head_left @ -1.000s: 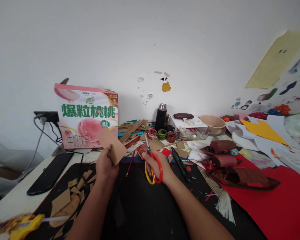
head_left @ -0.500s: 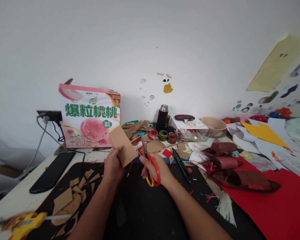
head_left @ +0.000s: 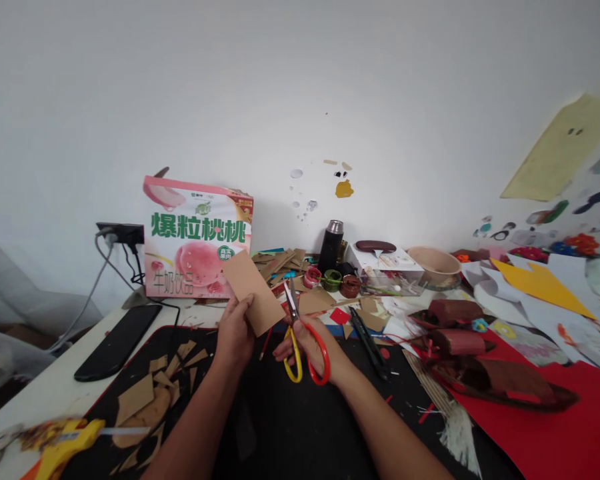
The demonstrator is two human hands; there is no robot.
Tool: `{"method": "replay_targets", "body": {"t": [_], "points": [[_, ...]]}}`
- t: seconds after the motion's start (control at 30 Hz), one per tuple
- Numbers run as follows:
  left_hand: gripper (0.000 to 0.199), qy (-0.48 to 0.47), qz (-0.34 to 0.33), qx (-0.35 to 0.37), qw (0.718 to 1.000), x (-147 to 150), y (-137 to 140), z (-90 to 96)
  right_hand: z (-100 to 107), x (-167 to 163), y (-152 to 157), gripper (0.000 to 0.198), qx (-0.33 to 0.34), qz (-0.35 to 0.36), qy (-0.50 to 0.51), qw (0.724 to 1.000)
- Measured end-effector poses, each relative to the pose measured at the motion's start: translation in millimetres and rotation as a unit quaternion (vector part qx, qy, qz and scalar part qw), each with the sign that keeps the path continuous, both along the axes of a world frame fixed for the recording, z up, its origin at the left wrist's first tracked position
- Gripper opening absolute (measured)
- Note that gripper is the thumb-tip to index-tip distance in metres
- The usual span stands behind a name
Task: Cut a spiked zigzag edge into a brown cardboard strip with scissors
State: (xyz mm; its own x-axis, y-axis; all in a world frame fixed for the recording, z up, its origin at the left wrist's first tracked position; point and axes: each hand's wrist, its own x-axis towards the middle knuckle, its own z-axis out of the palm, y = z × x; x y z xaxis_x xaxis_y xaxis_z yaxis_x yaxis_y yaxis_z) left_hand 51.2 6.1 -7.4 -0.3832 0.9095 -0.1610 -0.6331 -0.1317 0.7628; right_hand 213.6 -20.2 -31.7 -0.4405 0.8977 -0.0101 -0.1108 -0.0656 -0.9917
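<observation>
A rectangular piece of brown cardboard (head_left: pixel 256 293) is gripped along its lower left edge by my left hand (head_left: pixel 236 333), tilted over the dark mat. My right hand (head_left: pixel 313 347) holds scissors (head_left: pixel 293 313) with one red and one yellow handle loop. Their blades point up and stand slightly apart, just right of the cardboard and not touching it. Part of the right fingers shows through and behind the handles. Below both hands lies the black mat (head_left: pixel 295 420).
Cardboard scraps (head_left: pixel 145 400) and a yellow glue gun (head_left: pixel 73 447) lie at left, near a black phone (head_left: pixel 117 342). A printed carton (head_left: pixel 200 233), a black flask (head_left: pixel 331 247) and paint jars (head_left: pixel 351 286) stand behind. Rightward are a utility knife (head_left: pixel 369 343), a brush (head_left: pixel 450 407) and brown model boats (head_left: pixel 500 380).
The scissors' handle loops have spread and the blades have parted. The view has shifted, so the whole scene sits slightly lower and further right. The cardboard stays in my left hand.
</observation>
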Motion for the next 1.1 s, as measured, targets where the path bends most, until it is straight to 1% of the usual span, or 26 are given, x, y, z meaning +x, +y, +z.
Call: {"method": "replay_targets", "body": {"t": [0.07,0.17,0.23,0.4,0.47,0.53,0.63,0.7,0.8,0.9,0.97,1.03,1.1], "points": [[0.037,0.003,-0.012,0.006,1.0,-1,0,-1.1,-2,-1,0,0.083,-0.009,-0.002,-0.004,1.0],[0.044,0.011,-0.03,0.008,0.999,-1,0,-3.6,-2,-1,2,0.075,-0.027,-0.026,-0.022,0.999],[0.049,0.02,-0.049,0.014,0.999,0,0,-5.8,-1,0,3,0.068,-0.025,-0.04,-0.015,0.999],[0.052,0.072,-0.147,0.052,0.985,6,-5,-12.2,1,2,3,0.056,-0.009,-0.061,0.013,0.998],[0.051,0.09,-0.171,0.058,0.979,7,-6,-13.9,2,2,3,0.053,-0.01,-0.076,0.018,0.997],[0.052,0.109,-0.165,0.057,0.979,6,-6,-14.1,2,4,4,0.051,-0.012,-0.098,0.027,0.995],[0.053,0.146,-0.137,0.055,0.978,2,-5,-11.4,5,7,5,0.048,-0.007,-0.117,0.034,0.992],[0.05,0.179,-0.138,0.051,0.973,-1,-4,-8.5,6,8,5,0.047,-0.005,-0.121,0.032,0.992],[0.051,0.219,-0.176,0.039,0.959,-4,-5,-5.2,8,8,4,0.048,-0.011,-0.127,0.023,0.992],[0.052,0.232,-0.214,0.025,0.949,-5,-8,-5.1,9,9,3,0.048,-0.006,-0.131,0.017,0.991],[0.05,0.241,-0.226,0.018,0.944,-5,-8,-6.5,10,9,3,0.049,0.002,-0.136,0.016,0.991],[0.047,0.238,-0.211,0.02,0.948,-5,-8,-7.4,11,9,3,0.053,0.005,-0.134,0.013,0.991],[0.045,0.2,-0.157,0.033,0.967,-7,-6,-6.7,12,8,3,0.058,0.001,-0.116,0.002,0.993]]}}
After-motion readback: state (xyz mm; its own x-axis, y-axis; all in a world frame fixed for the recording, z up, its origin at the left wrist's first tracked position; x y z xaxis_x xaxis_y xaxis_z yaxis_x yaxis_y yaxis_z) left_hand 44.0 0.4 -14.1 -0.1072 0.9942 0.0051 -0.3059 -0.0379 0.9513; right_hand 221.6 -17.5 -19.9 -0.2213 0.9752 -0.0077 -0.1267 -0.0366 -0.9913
